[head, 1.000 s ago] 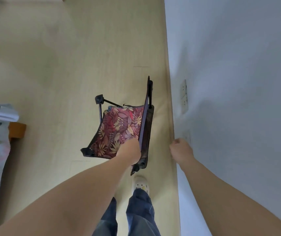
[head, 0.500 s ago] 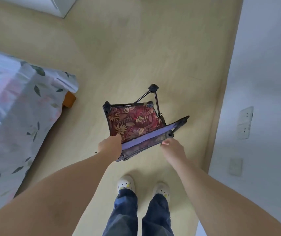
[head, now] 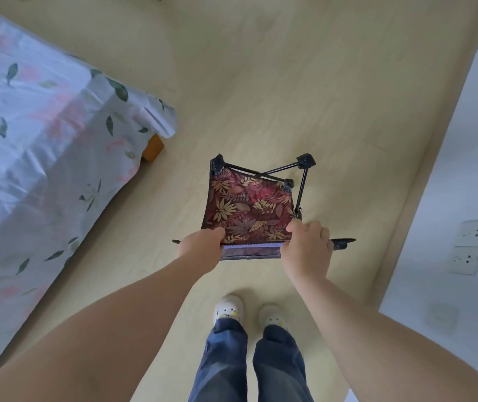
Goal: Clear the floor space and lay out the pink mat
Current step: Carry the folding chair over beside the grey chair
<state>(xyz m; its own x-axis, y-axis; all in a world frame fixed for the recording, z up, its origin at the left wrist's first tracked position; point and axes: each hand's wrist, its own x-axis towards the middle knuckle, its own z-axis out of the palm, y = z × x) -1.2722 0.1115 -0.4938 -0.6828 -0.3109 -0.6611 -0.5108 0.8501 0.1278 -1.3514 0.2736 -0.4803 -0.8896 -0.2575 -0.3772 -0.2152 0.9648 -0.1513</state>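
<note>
Both hands on folding chair

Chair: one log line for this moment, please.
chair: held at near edge | left hand: gripping chair | right hand: gripping chair | mat: not in view

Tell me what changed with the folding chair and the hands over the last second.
The right hand, free beside the wall a second ago, now grips the near edge of the folding chair. The chair has swung from edge-on to square-on. The left hand keeps its grip.
</note>
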